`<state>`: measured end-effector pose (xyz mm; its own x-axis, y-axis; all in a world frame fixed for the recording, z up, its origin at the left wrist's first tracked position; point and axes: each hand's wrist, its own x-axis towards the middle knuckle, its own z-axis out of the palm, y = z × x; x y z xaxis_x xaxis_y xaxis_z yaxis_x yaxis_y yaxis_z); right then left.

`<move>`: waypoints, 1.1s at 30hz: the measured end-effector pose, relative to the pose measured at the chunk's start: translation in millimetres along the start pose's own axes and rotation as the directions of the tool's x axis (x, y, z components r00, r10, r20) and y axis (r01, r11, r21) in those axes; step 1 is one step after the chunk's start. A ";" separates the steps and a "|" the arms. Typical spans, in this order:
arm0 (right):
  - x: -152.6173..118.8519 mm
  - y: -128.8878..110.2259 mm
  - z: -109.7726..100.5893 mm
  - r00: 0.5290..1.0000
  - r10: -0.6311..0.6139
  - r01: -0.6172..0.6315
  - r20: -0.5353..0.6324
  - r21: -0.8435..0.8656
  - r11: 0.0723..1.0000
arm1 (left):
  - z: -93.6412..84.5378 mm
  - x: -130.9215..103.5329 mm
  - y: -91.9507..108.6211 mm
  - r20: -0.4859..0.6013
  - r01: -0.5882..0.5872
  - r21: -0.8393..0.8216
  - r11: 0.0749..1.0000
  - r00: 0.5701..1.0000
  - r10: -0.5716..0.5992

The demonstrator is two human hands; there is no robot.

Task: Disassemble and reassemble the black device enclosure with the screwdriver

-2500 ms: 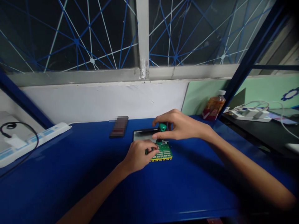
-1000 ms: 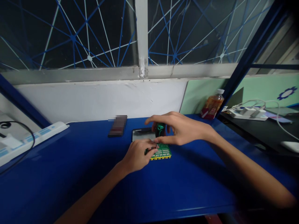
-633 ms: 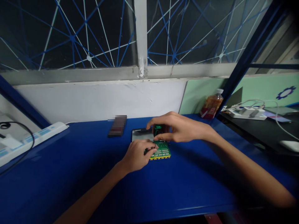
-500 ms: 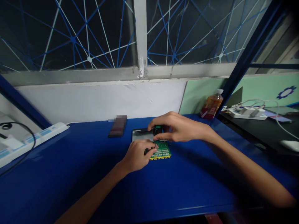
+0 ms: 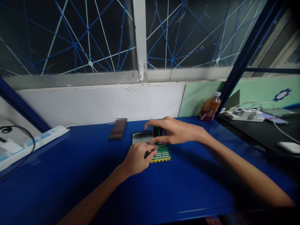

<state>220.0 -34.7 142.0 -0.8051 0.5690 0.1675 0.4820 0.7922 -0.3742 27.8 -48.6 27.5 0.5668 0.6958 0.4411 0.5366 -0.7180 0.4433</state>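
A green circuit board (image 5: pixel 163 152) with rows of pale parts and a yellow front edge lies on the blue table. At its left side is my left hand (image 5: pixel 140 156), thumb and fingers pinched together over the board. A small metallic piece shows at the fingertips; what it belongs to is hard to see. Above the board's back edge, my right hand (image 5: pixel 177 130) curls around a black-and-green tool handle (image 5: pixel 157 131), its index finger lifted off and stretched out. The handle's lower end is hidden by the fingers. A dark-rimmed grey tray (image 5: pixel 142 137) sits just behind the board.
A dark flat object (image 5: pixel 118 129), partly pixelated, lies at the back left. A white power strip (image 5: pixel 47 141) with a black cable runs along the left edge. A drink bottle (image 5: pixel 210 107) stands at the back right, near another power strip (image 5: pixel 246 115) on a black desk.
My right index finger has lifted and straightened away from the handle. My left hand keeps its pinch at the board. The camera view has shifted slightly.
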 end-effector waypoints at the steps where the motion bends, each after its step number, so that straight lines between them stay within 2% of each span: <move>1: -0.4 1.8 -1.6 1.000 0.003 -0.003 0.001 0.044 0.999 | -0.4 -0.1 0.5 0.004 -0.003 -0.004 1.000 1.000 0.003; 5: -9.1 15.2 -17.2 0.993 0.088 -0.070 -0.085 0.187 0.980 | -2.3 0.8 2.4 0.013 -0.047 0.018 0.999 0.999 0.046; 9: -23.0 39.8 -36.6 0.952 0.263 -0.232 -0.154 0.194 0.953 | -2.3 1.8 1.5 0.043 -0.155 0.074 0.985 0.987 0.152; 13: -26.0 65.4 -38.7 0.932 0.348 -0.326 -0.097 0.192 0.926 | 3.4 -0.5 -2.9 0.124 -0.205 0.134 0.970 0.974 0.188; 17: -18.7 76.0 -28.3 0.937 0.348 -0.335 -0.020 0.224 0.915 | 8.1 -3.1 -5.0 0.173 -0.220 0.176 0.960 0.966 0.190; 33: -7.1 71.1 -10.3 0.953 0.291 -0.304 0.087 0.240 0.922 | 8.4 -3.7 -4.6 0.171 -0.238 0.207 0.949 0.964 0.205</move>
<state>263.6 19.9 123.6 -0.6568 0.7535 -0.0287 0.6059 0.5048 -0.6148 28.5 -48.0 17.3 0.7632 0.5210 0.3823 0.5034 -0.8502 0.1538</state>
